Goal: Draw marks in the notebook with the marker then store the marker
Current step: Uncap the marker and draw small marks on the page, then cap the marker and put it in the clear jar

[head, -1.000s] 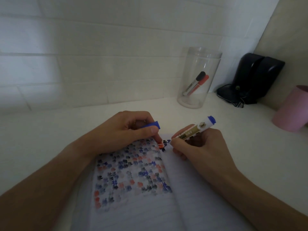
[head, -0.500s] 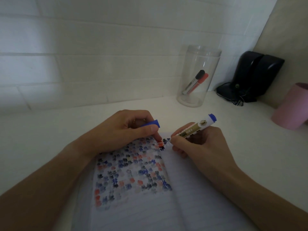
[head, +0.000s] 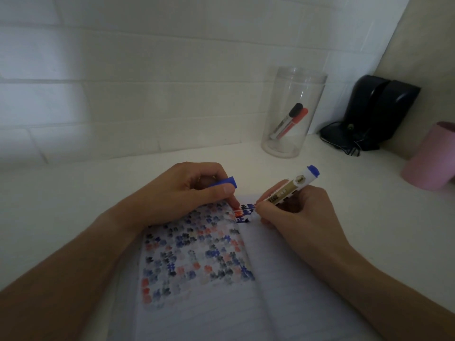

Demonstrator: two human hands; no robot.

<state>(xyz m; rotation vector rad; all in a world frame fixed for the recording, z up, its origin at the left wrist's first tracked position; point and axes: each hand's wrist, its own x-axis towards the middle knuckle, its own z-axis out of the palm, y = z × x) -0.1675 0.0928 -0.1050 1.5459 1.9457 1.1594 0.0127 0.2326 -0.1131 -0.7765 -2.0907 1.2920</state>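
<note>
Where pages meet, marker (head: 288,190) tip

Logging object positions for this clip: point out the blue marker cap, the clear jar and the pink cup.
blue marker cap (head: 225,181), head view, on its exposed blue side.
clear jar (head: 299,77), head view, on its upper rim.
pink cup (head: 429,158), head view, on its outer wall.

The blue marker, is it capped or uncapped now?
Uncapped: the left hand holds the blue cap, while the right hand writes with the marker.
</note>
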